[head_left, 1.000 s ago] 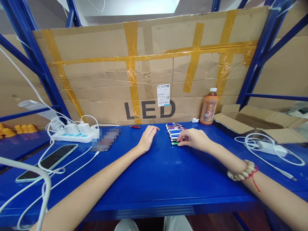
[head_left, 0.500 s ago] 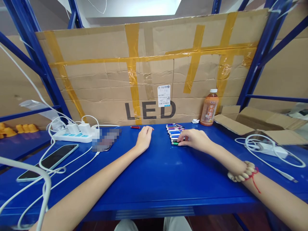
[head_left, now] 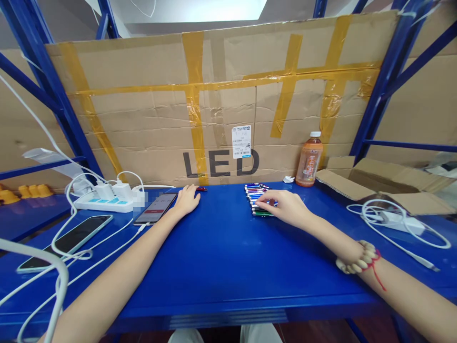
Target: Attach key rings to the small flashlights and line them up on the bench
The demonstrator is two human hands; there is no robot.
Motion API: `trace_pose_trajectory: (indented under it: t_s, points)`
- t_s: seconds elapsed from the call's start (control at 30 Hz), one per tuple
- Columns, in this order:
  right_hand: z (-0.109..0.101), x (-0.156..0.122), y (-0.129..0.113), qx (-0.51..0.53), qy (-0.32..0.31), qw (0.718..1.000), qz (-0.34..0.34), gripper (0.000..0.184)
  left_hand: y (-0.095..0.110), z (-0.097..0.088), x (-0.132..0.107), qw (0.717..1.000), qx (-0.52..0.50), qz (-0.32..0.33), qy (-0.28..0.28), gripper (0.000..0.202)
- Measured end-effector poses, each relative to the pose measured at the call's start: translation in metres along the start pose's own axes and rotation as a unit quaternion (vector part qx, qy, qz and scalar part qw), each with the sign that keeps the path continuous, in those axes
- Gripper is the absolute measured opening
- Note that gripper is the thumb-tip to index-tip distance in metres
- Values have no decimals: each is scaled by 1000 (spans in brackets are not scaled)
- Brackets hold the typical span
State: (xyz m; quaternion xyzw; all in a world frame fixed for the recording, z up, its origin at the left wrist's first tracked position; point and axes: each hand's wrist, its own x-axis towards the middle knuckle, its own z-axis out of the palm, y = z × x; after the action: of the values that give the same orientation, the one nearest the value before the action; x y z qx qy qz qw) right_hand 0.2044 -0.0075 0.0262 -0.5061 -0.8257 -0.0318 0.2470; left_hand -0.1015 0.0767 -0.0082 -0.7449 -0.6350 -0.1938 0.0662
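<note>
My left hand lies on the blue shelf with its fingers extended and slightly apart. Just past its fingertips is a red pen, partly covered by the hand. My right hand is over the right part of a row of pens, thumb and forefinger drawn together on the row. What those fingers hold, if anything, is hidden. Blue, white, dark and red pens lie side by side there, with a green pen at the near end.
A phone lies by my left forearm, with another phone farther left among white cables. Behind them sits a power strip. A drink bottle, an open cardboard box and a charger stand right. Cardboard walls the back.
My left hand has moved left to the phone's edge, its fingers spreading. My right hand has shifted slightly up along the row, and the green pen now lies more exposed at the near end.
</note>
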Motion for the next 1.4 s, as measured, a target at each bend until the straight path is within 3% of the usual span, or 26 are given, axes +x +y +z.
trace_pose_trajectory:
  t_s: [0.2,0.6,0.87,1.1,1.4]
  points:
    - [3,-1,-5,14,-9,1000,-20,24,0,3,-1,998,34,28,-39,52]
    - [5,-4,-12,38,-28,998,-37,25,-1,4,1,997,26,11,-72,60]
    - [5,-5,-12,46,-19,998,-47,22,1,0,0,998,13,47,-45,54]
    - [6,-4,-12,53,-15,997,-45,22,0,3,1,997,27,21,-62,53]
    - [11,-2,-8,61,-20,997,-35,23,-2,6,2,999,6,38,-2,46]
